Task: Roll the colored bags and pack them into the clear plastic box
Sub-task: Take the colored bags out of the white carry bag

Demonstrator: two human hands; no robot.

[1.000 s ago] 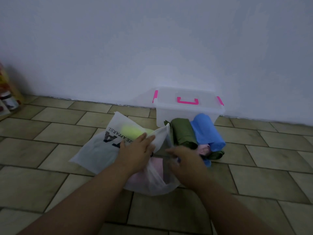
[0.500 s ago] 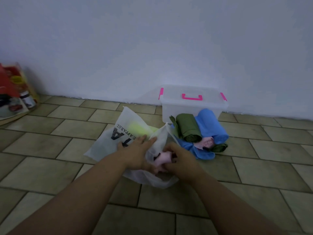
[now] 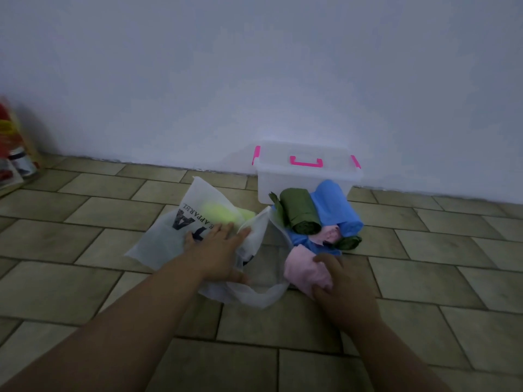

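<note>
Right hand (image 3: 343, 290) grips pink bag (image 3: 304, 271), now drawn clear of white bag (image 3: 167, 239) onto the floor; left hand (image 3: 218, 250) lies flat on white bag. Pink judged ready for rolling. Pile beyond: green rolls (image 3: 300, 213), two; blue roll (image 3: 334, 205), one; second pink (image 3: 329, 234), one. Yellow bag (image 3: 220, 213), one, inside white bag. Box (image 3: 308, 176), one, lid shut.

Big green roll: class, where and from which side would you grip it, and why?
Probably grip the big green roll around its middle, from above: it lies as a tight cylinder, the blue roll presses its right side, and its left flap hangs loose.
</note>
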